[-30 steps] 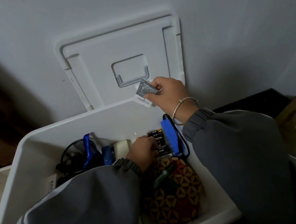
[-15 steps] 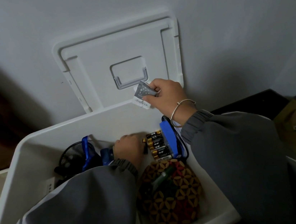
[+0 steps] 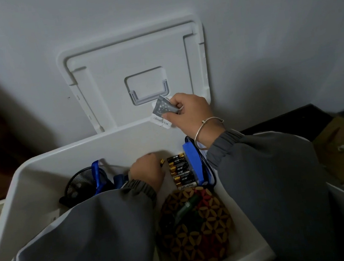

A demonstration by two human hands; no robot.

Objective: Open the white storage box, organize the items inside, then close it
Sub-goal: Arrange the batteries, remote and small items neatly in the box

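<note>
White storage box [image 3: 103,148] is sitting open, lid [image 3: 134,54] leaning on the wall. Right hand [image 3: 190,110] is pinching a grey packet [image 3: 162,107] above the far rim. Left hand [image 3: 148,173], inside, is gripping a battery [image 3: 161,162] beside the battery row [image 3: 180,170].

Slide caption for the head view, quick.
Right hand holds a small packet over the open white storage box; left hand is inside, beside the batteries.

Smooth plastic box [image 3: 29,184], glossy foil packet [image 3: 162,109].
</note>
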